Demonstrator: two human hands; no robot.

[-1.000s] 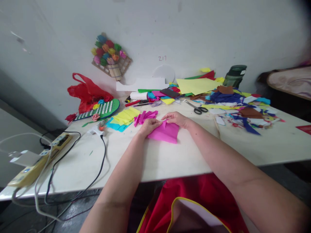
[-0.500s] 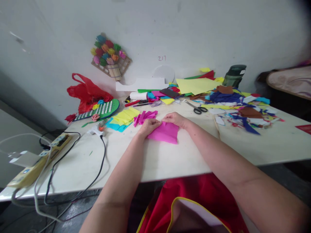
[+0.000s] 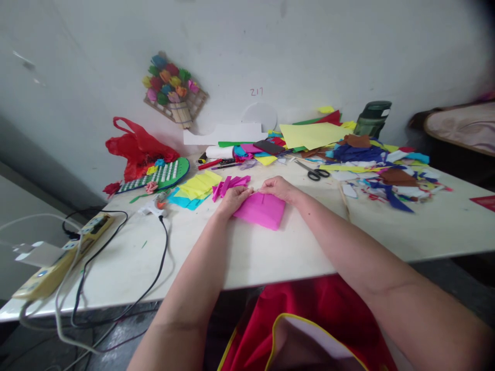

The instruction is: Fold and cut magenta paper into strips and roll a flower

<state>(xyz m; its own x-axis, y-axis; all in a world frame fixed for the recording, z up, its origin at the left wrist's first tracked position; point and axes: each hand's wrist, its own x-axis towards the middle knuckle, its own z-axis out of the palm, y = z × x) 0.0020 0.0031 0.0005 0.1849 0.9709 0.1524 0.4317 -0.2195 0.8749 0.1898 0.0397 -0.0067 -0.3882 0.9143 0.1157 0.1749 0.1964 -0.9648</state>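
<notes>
A sheet of magenta crepe paper hangs towards me between my hands, just above or on the table; I cannot tell which. My left hand pinches its far left edge. My right hand pinches the far edge further right, close to the left fingers. A small crease shows in the paper near the right fingertips. Right behind my left hand lies a bunch of folded magenta paper strips. Yellow paper pieces lie over blue paper pieces to the left.
A glue gun and its cord lie left, beside a power strip. Scissors lie behind my right hand. Coloured paper scraps heap at the right, near a green bottle. A red plastic bag stands back left.
The magenta sheet has tilted slightly, its lower right corner shifting a little, and a crease now shows at its top. Both hands keep their pinch in nearly the same place.
</notes>
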